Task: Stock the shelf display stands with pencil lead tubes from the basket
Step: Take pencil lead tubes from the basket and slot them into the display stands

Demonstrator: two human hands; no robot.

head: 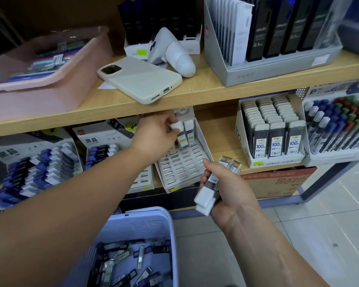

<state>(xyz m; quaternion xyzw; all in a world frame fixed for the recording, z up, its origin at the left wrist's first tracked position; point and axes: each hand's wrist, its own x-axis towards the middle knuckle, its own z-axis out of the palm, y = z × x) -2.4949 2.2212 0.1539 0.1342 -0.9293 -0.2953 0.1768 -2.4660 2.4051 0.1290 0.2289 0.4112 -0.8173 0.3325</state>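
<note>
The left arm reaches from the lower left, stretched up and to the right under the upper shelf [195,91]. The left hand [153,135] is at the back of a white slotted stand [182,165] on the lower shelf, palm turned to the right. Its thumb and fingertips pinch the white cap of a tube [179,131]. The tube stands upright at the stand's back row, just beside a second tube [190,132] already standing there. Whether the held tube is seated in a slot cannot be told. The rest of the stand's slots show bare.

The right arm comes up from the lower right, with the wrist bent inward. The right hand [226,187] hovers in front of the stand's lower right corner, fingers curled round a bundle [212,187] of tubes. The bundle lies slanted: its white caps point down and left, past the heel of the hand. Its clear ends stick out above the fingers, up and right.

The lilac basket [145,212] sits low between the two forearms, below the stand. Loose tubes [116,266] lie scattered on its bottom.

To the right on the lower shelf, a full stand [274,139] holds three packed rows of tubes. A phone [139,79] lies on the upper shelf, above the left hand.
</note>
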